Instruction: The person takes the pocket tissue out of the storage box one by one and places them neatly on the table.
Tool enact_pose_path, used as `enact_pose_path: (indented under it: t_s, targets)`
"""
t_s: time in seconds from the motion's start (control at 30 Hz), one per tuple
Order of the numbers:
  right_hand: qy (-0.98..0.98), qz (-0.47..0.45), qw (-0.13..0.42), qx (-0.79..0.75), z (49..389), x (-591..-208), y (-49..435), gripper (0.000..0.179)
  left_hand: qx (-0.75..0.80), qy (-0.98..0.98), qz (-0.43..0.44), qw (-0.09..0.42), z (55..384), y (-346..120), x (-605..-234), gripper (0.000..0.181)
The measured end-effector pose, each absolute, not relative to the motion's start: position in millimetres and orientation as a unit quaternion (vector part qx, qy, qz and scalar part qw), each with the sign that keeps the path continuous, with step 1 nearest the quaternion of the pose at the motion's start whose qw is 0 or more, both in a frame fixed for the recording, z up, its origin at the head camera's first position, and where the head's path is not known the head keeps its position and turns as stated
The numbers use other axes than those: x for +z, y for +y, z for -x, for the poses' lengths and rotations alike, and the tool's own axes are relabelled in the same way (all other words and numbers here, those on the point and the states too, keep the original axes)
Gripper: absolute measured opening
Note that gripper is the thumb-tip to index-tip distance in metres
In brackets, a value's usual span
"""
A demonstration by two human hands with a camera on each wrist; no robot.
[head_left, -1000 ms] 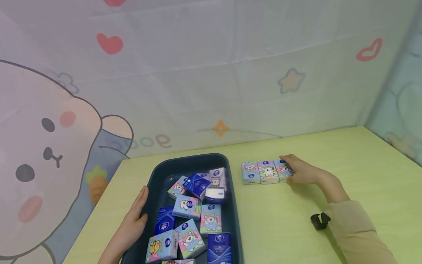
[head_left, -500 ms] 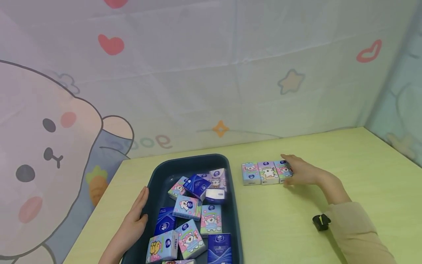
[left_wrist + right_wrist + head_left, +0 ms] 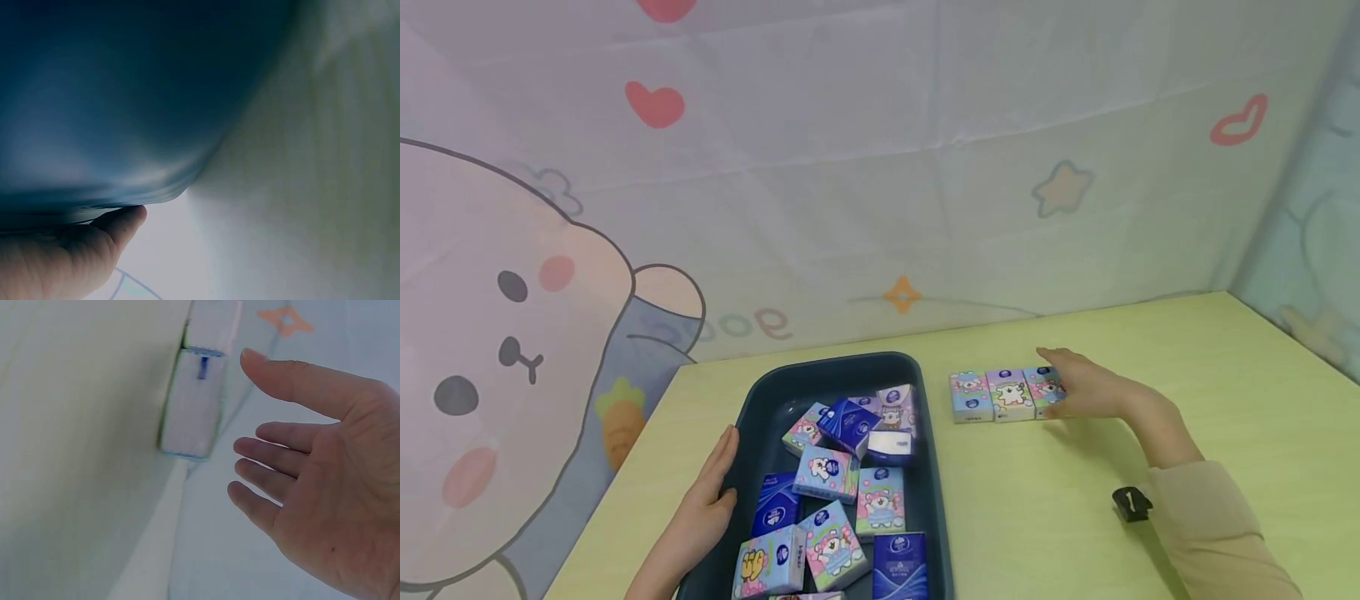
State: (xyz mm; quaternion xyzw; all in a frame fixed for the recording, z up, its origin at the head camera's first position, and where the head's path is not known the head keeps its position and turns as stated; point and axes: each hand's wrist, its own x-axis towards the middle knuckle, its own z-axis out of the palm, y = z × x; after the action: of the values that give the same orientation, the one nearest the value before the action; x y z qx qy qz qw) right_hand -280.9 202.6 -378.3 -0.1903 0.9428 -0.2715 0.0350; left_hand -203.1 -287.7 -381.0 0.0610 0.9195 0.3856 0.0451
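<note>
Since the earlier frame, the thumb and fingers of the right hand (image 3: 1093,387) have spread a little wider around the right tissue pack (image 3: 1047,388), while the row of three has kept its place. This hand stands spread, pinching nothing; in the right wrist view its fingers look apart from the packs. Right, middle (image 3: 1012,393) and left tissue pack (image 3: 971,397) lie side by side on the table (image 3: 1015,508), to the right of the tub (image 3: 827,377). For a good release, I would lift the fingers straight up, so that no fingertip drags the end pack out of line. With straight fingers, the left hand (image 3: 700,504) rests along the tub's left side, which should keep it steady. As for materials, the tub seems to be smooth, dark plastic with rounded corners. The packs are small boxy blocks in glossy printed film, probably soft, so a light touch is enough. The table has pale yellow-green, faintly grained surface.
</note>
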Motion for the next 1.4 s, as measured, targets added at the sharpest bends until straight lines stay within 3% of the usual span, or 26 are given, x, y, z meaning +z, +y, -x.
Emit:
enact_pose_path:
  t_s: [0.83,1.17,1.4]
  targets:
    - [0.94,0.219,0.041,-0.257,228.2,-310.3,162.8,0.075,0.39,0.917,-0.064,0.051,203.1,-289.2,-381.1,0.071]
    - [0.933,0.247,0.039,-0.259,218.2,-307.0,134.0,0.067,0.391,0.917,-0.062,0.052,203.4,-287.6,-380.5,0.071]
    - [0.927,0.271,0.037,-0.256,213.8,-308.6,117.4,0.073,0.393,0.916,-0.062,0.051,203.1,-285.8,-379.9,0.071]
